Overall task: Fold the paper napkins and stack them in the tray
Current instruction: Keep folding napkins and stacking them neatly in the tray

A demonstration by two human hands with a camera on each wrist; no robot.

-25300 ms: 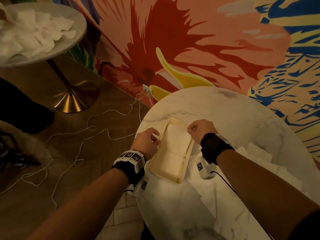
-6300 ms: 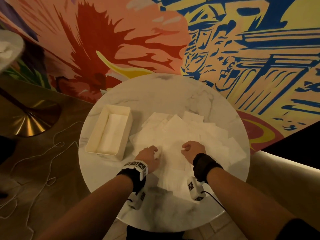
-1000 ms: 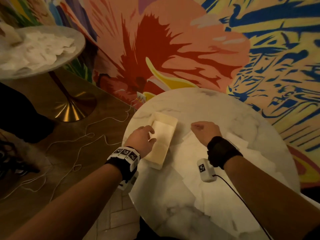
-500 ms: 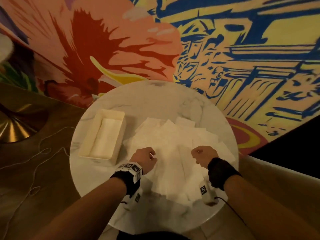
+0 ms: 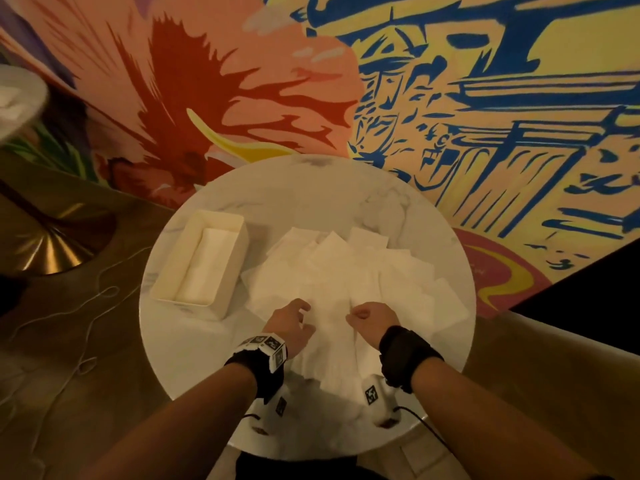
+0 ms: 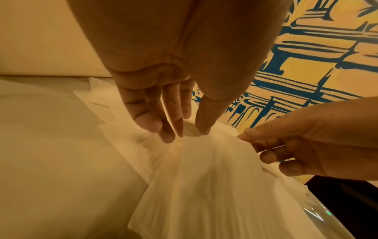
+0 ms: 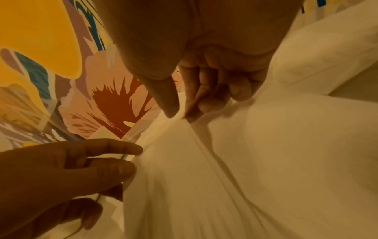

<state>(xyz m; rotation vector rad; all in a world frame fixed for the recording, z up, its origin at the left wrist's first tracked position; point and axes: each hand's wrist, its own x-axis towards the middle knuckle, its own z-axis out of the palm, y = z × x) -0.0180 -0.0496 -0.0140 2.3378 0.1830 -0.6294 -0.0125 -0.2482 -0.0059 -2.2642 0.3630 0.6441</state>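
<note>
Tabletop [image 5: 311,188]: round, pale marble with faint grey veins; it carries everything under and around the two hands.
Loose napkins [image 5: 398,282]: thin white paper squares, overlapping in a wide flat spread that reaches ahead of both hands and out past the right one (edges and corners poke out at different angles).
Tray [image 5: 227,259]: cream, rectangular, with upright walls, lying ahead and to the left of the left hand; a folded white napkin stack [image 5: 204,268] lies flat in it.
Held napkin [image 6: 204,186]: one soft, slightly translucent white sheet between the hands, its near edge raised off the spread and creased into fine pleats.
Right hand [image 7: 190,103]: thumb and forefinger pinch a corner of the held napkin, the other fingers curled in.
Left hand [image 6: 175,119]: fingers straight and pointing down, their tips at the sheet's other corner; thumb just beside them, with no clear pinch.
</note>
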